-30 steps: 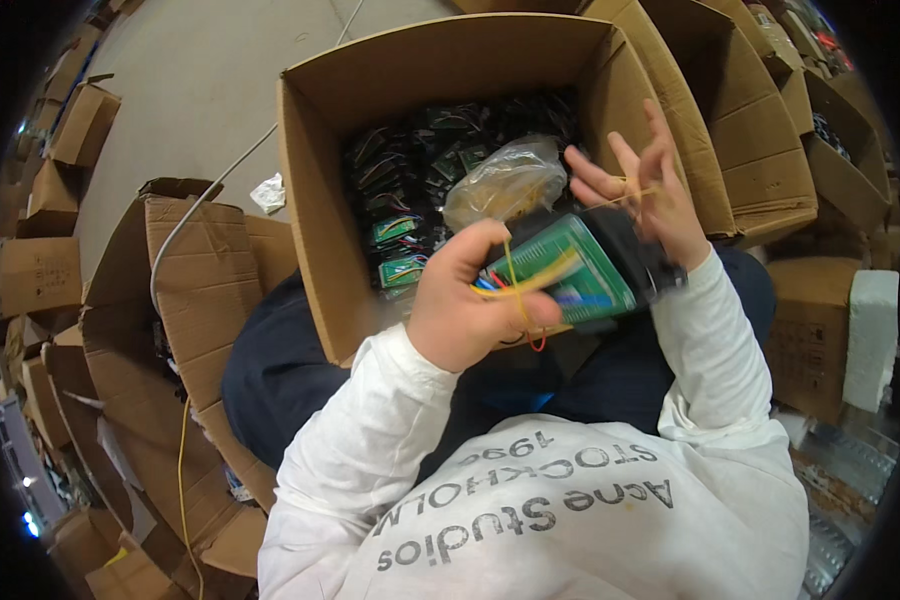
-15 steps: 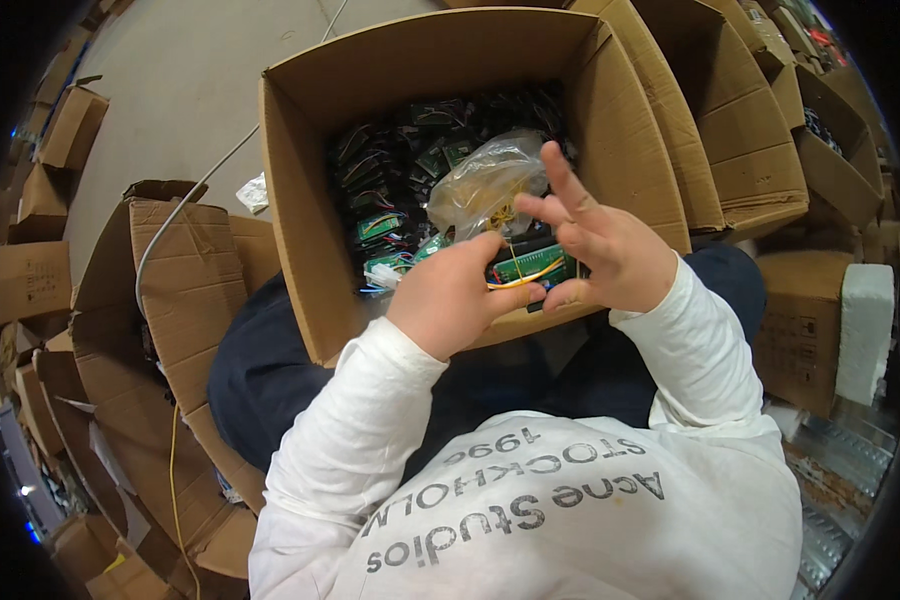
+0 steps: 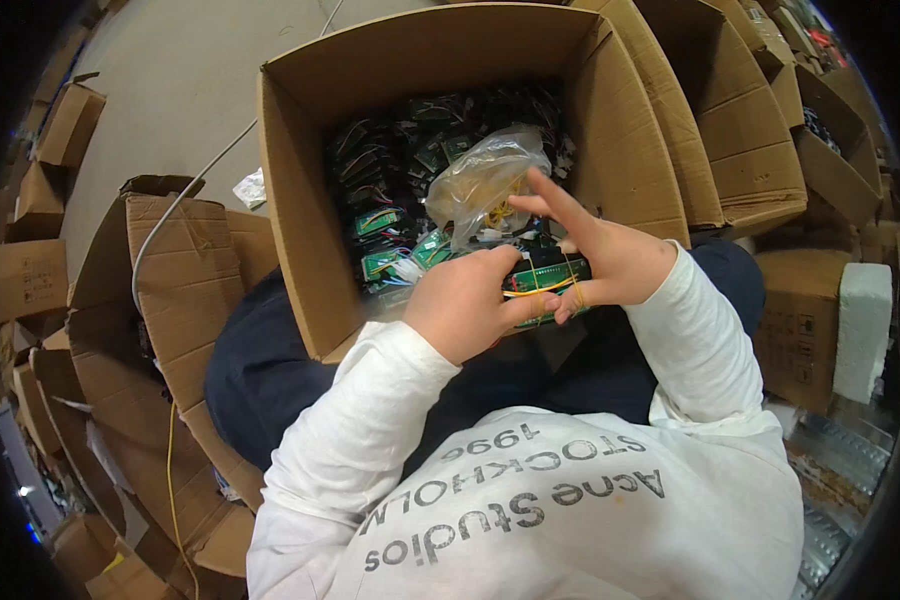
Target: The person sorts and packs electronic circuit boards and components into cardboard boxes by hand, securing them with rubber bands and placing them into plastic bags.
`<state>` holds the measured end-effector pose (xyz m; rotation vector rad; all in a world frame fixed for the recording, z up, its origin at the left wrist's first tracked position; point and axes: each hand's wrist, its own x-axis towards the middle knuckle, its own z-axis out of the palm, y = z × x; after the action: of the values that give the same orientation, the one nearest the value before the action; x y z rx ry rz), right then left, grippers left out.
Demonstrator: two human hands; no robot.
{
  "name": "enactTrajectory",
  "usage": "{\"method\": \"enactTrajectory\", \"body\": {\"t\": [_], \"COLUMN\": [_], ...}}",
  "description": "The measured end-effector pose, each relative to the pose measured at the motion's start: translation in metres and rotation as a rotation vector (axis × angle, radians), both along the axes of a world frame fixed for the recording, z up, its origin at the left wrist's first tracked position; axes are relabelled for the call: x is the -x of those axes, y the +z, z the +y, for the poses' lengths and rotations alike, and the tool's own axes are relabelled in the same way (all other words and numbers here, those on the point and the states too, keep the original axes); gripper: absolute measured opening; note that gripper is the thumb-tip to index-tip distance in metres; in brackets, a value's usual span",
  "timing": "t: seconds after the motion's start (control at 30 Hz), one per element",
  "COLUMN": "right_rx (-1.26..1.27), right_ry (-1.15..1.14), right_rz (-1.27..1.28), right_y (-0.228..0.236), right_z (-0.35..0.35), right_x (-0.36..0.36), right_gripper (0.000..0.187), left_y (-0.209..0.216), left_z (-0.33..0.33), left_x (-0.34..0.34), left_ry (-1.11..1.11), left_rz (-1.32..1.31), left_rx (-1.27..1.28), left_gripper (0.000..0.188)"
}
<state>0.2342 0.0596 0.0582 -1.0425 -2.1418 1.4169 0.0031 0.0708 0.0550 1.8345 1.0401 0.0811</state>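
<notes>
A bundle of green circuit boards (image 3: 548, 280) with wires and dark parts lies between my hands, over the near edge of a deep cardboard box (image 3: 625, 150). Thin yellow rubber bands (image 3: 577, 277) run across it. My left hand (image 3: 467, 303) grips the bundle's left end, thumb along the near side. At its right end, my right hand (image 3: 620, 262) has the thumb against the bands and boards, while other fingers stretch up and away. Beyond them a clear plastic bag (image 3: 485, 175) containing yellow rubber bands rests on many wired circuit boards (image 3: 378, 222) inside the box.
More open cardboard boxes (image 3: 745, 150) stand to the right, beside a closed carton (image 3: 795, 325) and a white foam block (image 3: 863, 330). At left are open cartons (image 3: 185, 290) and a grey cable (image 3: 180, 205) across the floor. My legs flank the box.
The board bundle has shifted slightly right and nearer to me. My left hand moved right with it, and my right hand's thumb and lower fingers have closed in on its right end.
</notes>
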Motion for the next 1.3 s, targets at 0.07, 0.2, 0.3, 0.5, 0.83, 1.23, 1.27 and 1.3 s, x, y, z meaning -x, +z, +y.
{"method": "enactTrajectory", "body": {"t": [0.07,0.2,0.3,0.5,0.83,1.23,1.27,1.3], "right_rx": [0.195,0.028,0.191,0.233,0.531,0.635,0.630,0.630], "right_ry": [-0.106,-0.015,0.043,0.018,0.023,0.035,-0.010,-0.011], "right_rz": [-0.058,-0.059,-0.034,0.092,0.305,0.497,0.466,0.465], "right_y": [0.011,0.001,0.002,0.002,0.005,0.014,0.016,0.015], "right_z": [-0.001,0.002,0.006,0.007,0.006,0.006,0.005,0.005], "right_x": [-0.001,-0.010,-0.011,-0.013,-0.007,-0.018,-0.019,-0.019], "right_gripper": [0.135,0.132,0.134,0.123,0.116,0.109,0.102,0.102], "left_y": [0.001,-0.001,-0.018,-0.013,-0.023,-0.020,-0.018,-0.017], "left_z": [0.000,-0.007,-0.010,-0.013,-0.011,-0.010,-0.010,-0.010], "left_x": [0.002,0.002,0.004,0.000,-0.002,0.002,0.002,0.003], "left_ry": [0.004,0.011,0.014,0.226,0.305,0.231,0.230,0.238], "left_rz": [-0.041,-0.137,-0.262,-0.512,-0.833,-0.834,-0.835,-0.848], "left_rx": [0.012,0.041,0.042,0.482,0.712,0.562,0.562,0.551], "left_gripper": [0.053,0.050,0.048,0.046,0.037,0.031,0.031,0.033]}}
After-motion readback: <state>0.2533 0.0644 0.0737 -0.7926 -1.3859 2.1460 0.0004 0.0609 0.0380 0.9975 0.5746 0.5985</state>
